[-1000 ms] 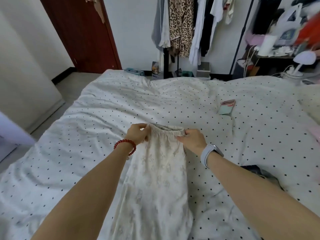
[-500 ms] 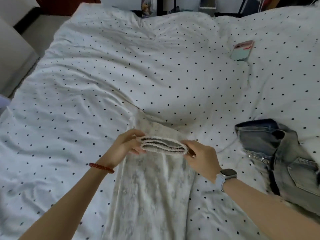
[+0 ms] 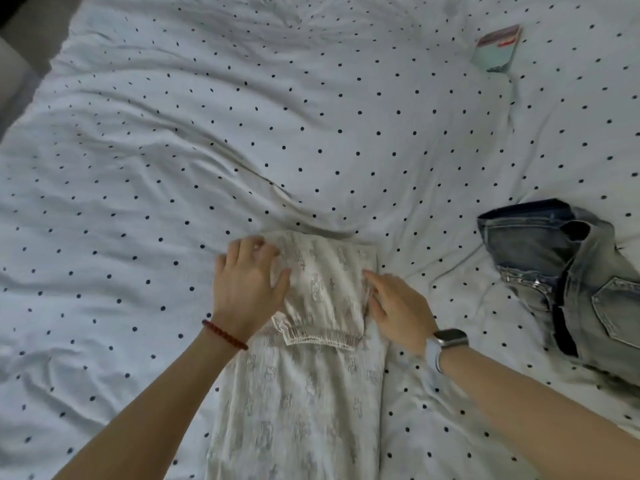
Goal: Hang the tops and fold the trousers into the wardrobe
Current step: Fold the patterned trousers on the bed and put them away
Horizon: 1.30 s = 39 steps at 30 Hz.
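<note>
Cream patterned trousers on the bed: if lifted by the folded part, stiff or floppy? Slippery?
The cream trousers are likely floppy: thin, creased fabric, waistband folded back over the legs. Lifted there, the unfolded legs would probably sag. Probably light. Both the left hand and right hand lie flat on the fold, so it may spring open.

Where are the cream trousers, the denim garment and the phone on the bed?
cream trousers (image 3: 322, 292): head view, on the folded-over upper panel between the hands.
denim garment (image 3: 540, 247): head view, on its faded blue upper part.
phone (image 3: 497, 48): head view, on the middle of its case.
</note>
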Available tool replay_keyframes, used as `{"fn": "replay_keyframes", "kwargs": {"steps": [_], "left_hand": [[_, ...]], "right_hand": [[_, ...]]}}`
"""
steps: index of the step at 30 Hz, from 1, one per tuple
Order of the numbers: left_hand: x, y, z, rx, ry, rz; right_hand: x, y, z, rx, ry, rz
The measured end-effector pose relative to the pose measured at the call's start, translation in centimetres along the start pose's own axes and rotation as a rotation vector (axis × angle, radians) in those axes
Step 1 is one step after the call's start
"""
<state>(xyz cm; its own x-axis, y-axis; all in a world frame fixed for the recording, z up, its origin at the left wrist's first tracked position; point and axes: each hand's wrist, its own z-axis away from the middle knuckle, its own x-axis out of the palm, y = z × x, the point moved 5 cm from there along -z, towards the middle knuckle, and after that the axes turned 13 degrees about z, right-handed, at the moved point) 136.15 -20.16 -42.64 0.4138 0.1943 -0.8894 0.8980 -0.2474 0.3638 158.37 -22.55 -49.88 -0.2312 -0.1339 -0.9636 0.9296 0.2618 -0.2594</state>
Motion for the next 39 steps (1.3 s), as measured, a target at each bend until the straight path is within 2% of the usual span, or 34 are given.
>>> {"fn": "replay_keyframes", "kwargs": {"steps": [1, 4, 6, 9, 13, 17, 21, 25, 27, 33, 39], "left_hand": [[0.7, 0.0, -1.2, -0.027, -0.052, -0.043], [3.0, -1.1, -4.3, -0.200, -0.363, -0.121], [4.4, -2.2, -5.7, -0.248, -0.534, -0.173], [4.9, -3.7, -6.9, -0.348, -0.685, -0.149], [4.4, -3.9, -7.2, -0.356, -0.812, -0.139], [3.2, -3.1, -7.1, -0.361, -0.752, 0.049], [1.5, -0.3, -8.6, -0.328, -0.583, 0.178], [0.0, 2.7, -11.6, -0.256, -0.421, 0.204], [0.4, 3.1, -11.6, -0.234, -0.434, 0.239], [1.9, 2.2, -6.4, -0.187, -0.605, 0.214], [-1.3, 2.4, -2.7, -0.078, -0.484, 0.254]], "right_hand": [[0.0, 0.3, -1.5, 0.036, -0.055, -0.019], [1.4, 1.7, -5.9, 0.176, -0.288, -0.098], [2.2, 2.0, -7.7, 0.244, -0.366, -0.169], [2.7, 2.4, -8.6, 0.326, -0.422, -0.211], [2.8, 3.4, -7.5, 0.355, -0.499, -0.311], [0.0, 4.5, -6.2, 0.366, -0.416, -0.373], [-4.4, 6.1, -7.0, 0.410, -0.289, -0.318], [-9.4, 8.1, -8.2, 0.439, -0.134, -0.271], [-10.0, 8.3, -7.6, 0.421, -0.122, -0.246], [-7.2, 6.2, -2.2, 0.426, -0.197, -0.205], [-7.8, 2.2, 3.3, 0.240, -0.061, -0.111]]}}
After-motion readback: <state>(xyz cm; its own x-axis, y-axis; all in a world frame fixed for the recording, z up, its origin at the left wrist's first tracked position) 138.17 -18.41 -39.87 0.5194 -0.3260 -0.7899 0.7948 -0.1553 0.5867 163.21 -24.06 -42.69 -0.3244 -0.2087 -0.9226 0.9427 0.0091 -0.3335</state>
